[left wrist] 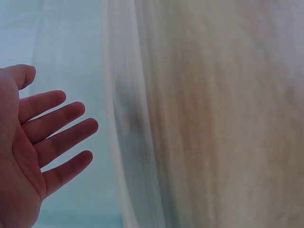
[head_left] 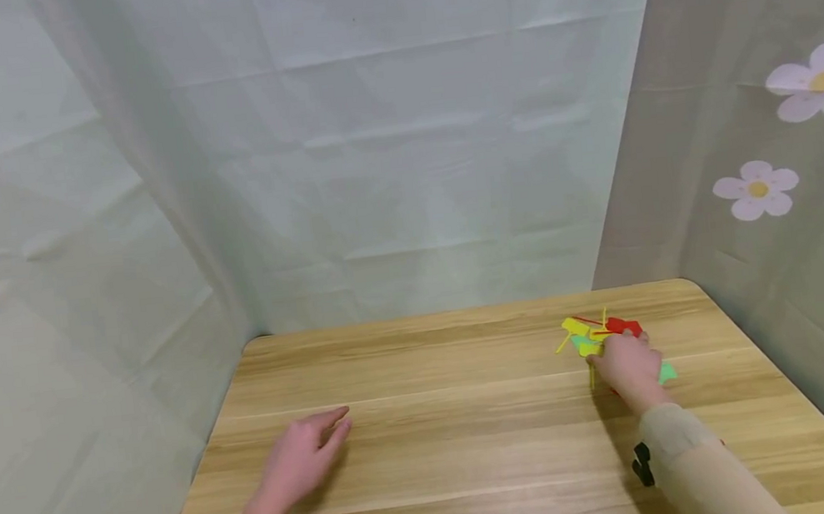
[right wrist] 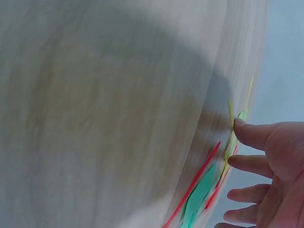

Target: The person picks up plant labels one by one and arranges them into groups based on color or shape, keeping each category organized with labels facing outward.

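Near the back right of the table, my right hand (head_left: 630, 364) reaches over a loose pile of small flat pieces with thin sticks. In the pile are yellow pieces (head_left: 575, 327), a red piece (head_left: 624, 326) and a green piece (head_left: 667, 372), partly hidden under the hand. The right wrist view shows the thumb and fingers apart, with the thumb and index fingertips right at a yellow piece (right wrist: 230, 148). Beside it lie a green blade (right wrist: 198, 195) and a thin red stick (right wrist: 194, 183). Over the left side of the table, my left hand (head_left: 301, 461) holds nothing, its fingers spread.
The wood-grain table (head_left: 444, 421) has rounded back corners. Pale hanging sheets (head_left: 403, 174) enclose it behind and at both sides. The right sheet carries printed flowers (head_left: 757, 190). A dark band (head_left: 642, 465) is on my right wrist.
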Demonstrator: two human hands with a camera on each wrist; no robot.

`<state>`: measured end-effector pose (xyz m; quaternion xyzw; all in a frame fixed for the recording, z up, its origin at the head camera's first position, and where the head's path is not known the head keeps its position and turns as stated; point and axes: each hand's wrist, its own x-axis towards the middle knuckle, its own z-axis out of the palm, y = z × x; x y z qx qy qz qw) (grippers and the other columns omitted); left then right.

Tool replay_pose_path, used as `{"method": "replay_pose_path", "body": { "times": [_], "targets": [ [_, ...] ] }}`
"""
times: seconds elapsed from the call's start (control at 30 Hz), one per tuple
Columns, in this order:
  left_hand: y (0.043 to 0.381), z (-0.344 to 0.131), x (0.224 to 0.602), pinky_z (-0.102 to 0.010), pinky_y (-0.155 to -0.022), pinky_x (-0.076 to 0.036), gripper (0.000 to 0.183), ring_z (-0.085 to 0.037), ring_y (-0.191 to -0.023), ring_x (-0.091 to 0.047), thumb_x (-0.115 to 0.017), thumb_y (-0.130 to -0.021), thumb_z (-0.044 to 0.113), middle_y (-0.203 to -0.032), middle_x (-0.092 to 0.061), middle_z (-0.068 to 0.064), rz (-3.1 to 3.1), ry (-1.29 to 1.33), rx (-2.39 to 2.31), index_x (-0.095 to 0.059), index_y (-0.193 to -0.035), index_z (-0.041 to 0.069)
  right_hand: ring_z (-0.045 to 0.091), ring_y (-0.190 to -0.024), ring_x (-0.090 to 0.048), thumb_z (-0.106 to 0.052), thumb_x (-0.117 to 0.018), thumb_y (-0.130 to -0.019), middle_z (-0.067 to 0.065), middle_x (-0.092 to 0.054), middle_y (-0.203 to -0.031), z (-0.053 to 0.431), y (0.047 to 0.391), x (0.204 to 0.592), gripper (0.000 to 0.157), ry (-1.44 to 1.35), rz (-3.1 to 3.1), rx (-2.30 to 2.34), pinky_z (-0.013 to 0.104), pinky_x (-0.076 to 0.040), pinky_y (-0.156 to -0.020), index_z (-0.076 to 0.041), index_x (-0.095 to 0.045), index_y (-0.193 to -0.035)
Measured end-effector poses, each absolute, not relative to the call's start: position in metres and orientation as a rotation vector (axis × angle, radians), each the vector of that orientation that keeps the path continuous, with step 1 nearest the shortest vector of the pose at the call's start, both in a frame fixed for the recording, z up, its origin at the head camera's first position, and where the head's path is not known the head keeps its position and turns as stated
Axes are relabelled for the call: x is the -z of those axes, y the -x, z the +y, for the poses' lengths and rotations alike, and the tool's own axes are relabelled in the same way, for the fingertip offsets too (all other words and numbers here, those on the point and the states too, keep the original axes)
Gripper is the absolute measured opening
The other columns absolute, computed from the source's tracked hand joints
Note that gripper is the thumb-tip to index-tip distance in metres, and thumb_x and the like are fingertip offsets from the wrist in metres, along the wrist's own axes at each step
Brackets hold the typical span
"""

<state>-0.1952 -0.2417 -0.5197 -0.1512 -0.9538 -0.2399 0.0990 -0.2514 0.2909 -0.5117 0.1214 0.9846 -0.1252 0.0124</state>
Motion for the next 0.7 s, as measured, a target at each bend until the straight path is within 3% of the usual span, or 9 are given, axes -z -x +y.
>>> {"method": "replay_pose_path", "body": {
  "times": [0.2, 0.5, 0.7],
  "targets": [
    [0.1945, -0.2414, 0.5206, -0.047, -0.086, -0.055, 0.036, -0.019, -0.106, -0.068, -0.060, -0.099, 0.040, -0.119, -0.071, 0.000, -2.832, 0.453, 0.698, -0.072, -0.124, 0.017, 0.060, -0.120, -0.037, -0.033, -0.073, -0.088, 0.031, -0.054, -0.112, 0.2868, 0.2548, 0.5124, 0.042, -0.418, 3.046, 0.416, 0.069, -0.041, -0.083, 0.006, -0.069, -0.102],
    [0.1937, -0.2419, 0.5233, -0.039, -0.071, -0.055, 0.034, -0.008, -0.088, -0.066, -0.063, -0.098, 0.039, -0.114, -0.073, 0.001, -2.825, 0.441, 0.691, -0.073, -0.124, 0.020, 0.057, -0.115, -0.039, -0.032, -0.076, -0.085, 0.031, -0.057, -0.104, 0.2852, 0.2558, 0.5094, 0.044, -0.433, 3.068, 0.418, 0.067, -0.040, -0.082, 0.008, -0.067, -0.101],
    [0.1943, -0.2418, 0.5228, -0.044, -0.078, -0.056, 0.035, -0.014, -0.100, -0.069, -0.062, -0.098, 0.039, -0.117, -0.072, 0.001, -2.831, 0.441, 0.708, -0.072, -0.125, 0.020, 0.057, -0.115, -0.040, -0.033, -0.077, -0.084, 0.032, -0.058, -0.105, 0.2845, 0.2567, 0.5089, 0.046, -0.437, 3.077, 0.395, 0.067, -0.041, -0.082, 0.008, -0.067, -0.101]
  ]
}}
